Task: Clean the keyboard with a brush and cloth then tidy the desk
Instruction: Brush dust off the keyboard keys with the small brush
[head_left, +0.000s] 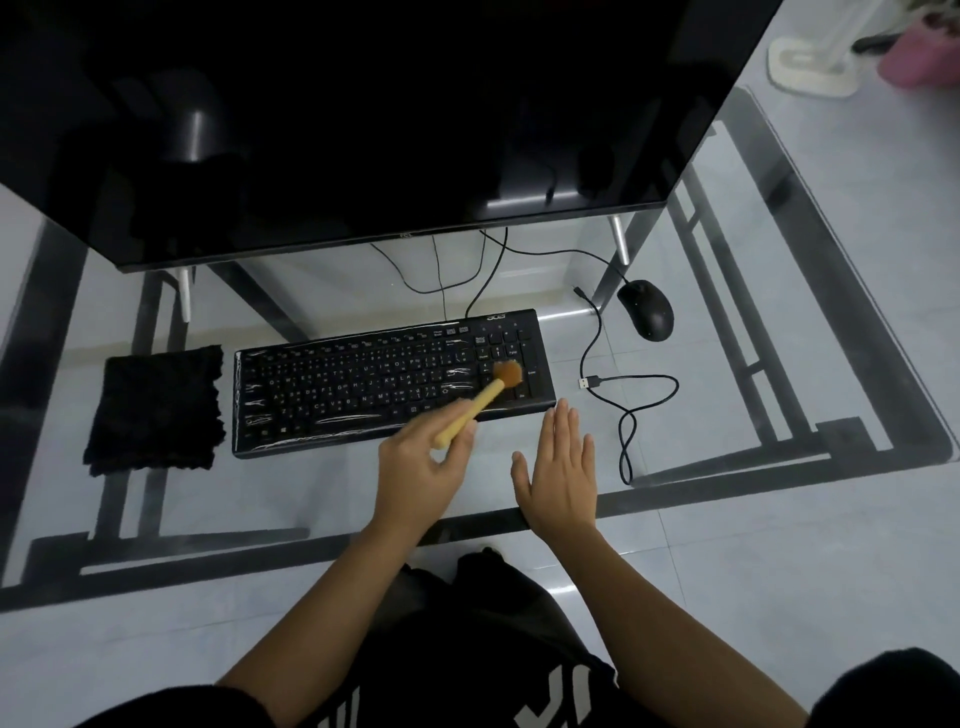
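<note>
I hold the brush (480, 399) in my left hand (422, 470), fingers clenched round the lower end of its pale handle, so the long shaft gives me reach across the keyboard (384, 382) without my wrist dragging on the keys. The tan bristles sit on the number pad at the right end, which I judge to be the patch being swept now. My right hand (558, 470) is released, flat and spread on the glass surface (727, 415) just in front of the keyboard's right corner; it grips nothing and seems placed there to steady me, close enough to pin the board if it slides.

The keyboard lies square in front of me, below the dark monitor (363, 130). Streaks of glare over the keys suggest a clear film or cover, though I cannot be sure. The cloth (156, 408), black and folded, waits just beside the keyboard's left edge, untouched, ready for the wiping step. The mouse (647, 309) sits well apart at the back right, and a loose cable (631, 410) with a bare USB plug curls between it and my right hand; both look like tidying jobs for later.

Writing: "acer" on the keyboard's top right corner. A small logo on the monitor's lower bezel is too small to read.
</note>
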